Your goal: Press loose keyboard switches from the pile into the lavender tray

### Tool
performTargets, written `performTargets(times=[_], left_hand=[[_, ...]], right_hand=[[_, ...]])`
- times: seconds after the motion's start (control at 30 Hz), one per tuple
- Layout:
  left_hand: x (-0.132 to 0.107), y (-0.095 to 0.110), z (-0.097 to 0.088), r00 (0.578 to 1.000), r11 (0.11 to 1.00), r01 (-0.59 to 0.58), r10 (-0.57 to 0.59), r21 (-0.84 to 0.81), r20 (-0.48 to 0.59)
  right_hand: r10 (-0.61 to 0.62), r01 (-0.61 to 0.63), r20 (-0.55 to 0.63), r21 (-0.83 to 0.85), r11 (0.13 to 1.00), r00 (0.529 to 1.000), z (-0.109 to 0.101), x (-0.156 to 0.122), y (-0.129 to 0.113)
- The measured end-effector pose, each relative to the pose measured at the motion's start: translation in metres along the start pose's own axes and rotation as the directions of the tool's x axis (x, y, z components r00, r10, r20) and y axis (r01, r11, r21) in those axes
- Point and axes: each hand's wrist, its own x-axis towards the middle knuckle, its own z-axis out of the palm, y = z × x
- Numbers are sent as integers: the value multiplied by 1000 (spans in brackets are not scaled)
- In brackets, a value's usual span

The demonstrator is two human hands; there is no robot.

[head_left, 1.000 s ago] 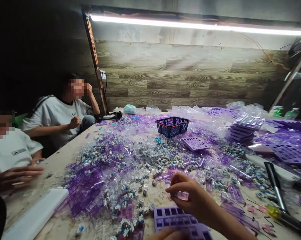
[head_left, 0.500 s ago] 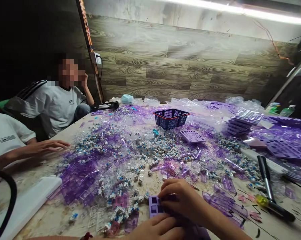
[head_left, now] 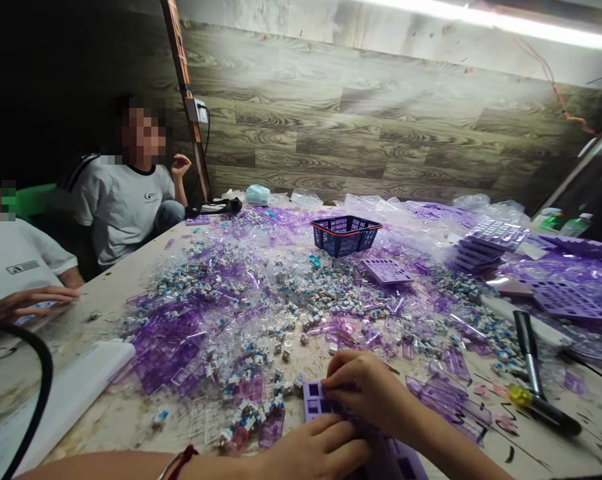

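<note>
Panel of purple plastic with rows of square openings lies on the worktop at the bottom centre of the frame, partly hidden under both hands. The left hand, with a red cord bracelet at its wrist, rests across the panel, fingers side by side; whether its grip is clamped on the panel cannot be told. The right hand touches the panel's upper part, its thumb and fingertips drawn near one another, but the hand covers what may lie between them, so the state of that grip cannot be told either. Small white-and-blue parts spread over the centre of the frame, mixed with translucent purple plastic pieces, which heap up at centre left. A dark blue basket with a red rim stands beyond them, near a lavender slotted plate. A stack of plates sits at right, above a black-handled tool. A long white bar lies at lower left, and two co-workers in white shirts sit along the left side.
</note>
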Motion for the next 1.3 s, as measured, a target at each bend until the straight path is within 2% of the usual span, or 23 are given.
performTargets(times=[0.17,0.23,0.37,0.43,0.53,0.6,0.77,0.93,1.07,1.2,1.3], left_hand=[[-5,0,5,995,1000,3,-5,19,95],[-3,1,2,997,1000,26,-27,16,67],[2,2,0,996,998,44,-42,33,-74],[2,2,1,995,998,59,-57,29,-76],[-1,2,4,998,997,64,-64,35,-14],[-3,2,3,999,998,34,-34,46,-4],[-4,0,-4,998,997,-62,62,37,-16],[-2,1,-7,996,999,-45,47,23,-74],[-2,2,-6,998,999,-44,45,16,-38],[-3,3,-4,998,999,-40,40,7,-56],[-5,3,-2,997,1000,-18,19,16,-77]], right_hand=[[-6,7,18,-54,998,1000,-3,-3,1],[-23,23,-4,-49,999,1000,-5,-4,-1],[-30,22,-76,-99,995,997,0,-2,-10],[-52,43,-66,-123,992,996,6,2,-16],[-103,102,-1,-117,988,995,16,10,-20],[-100,101,14,-108,989,995,22,15,-19],[-116,114,-46,-54,992,992,27,19,-8],[-205,205,-89,-12,979,975,19,15,-4],[-250,256,-173,9,967,953,8,13,0],[-218,226,-225,12,974,950,-10,8,7],[-181,187,-176,14,982,968,-24,0,10]])
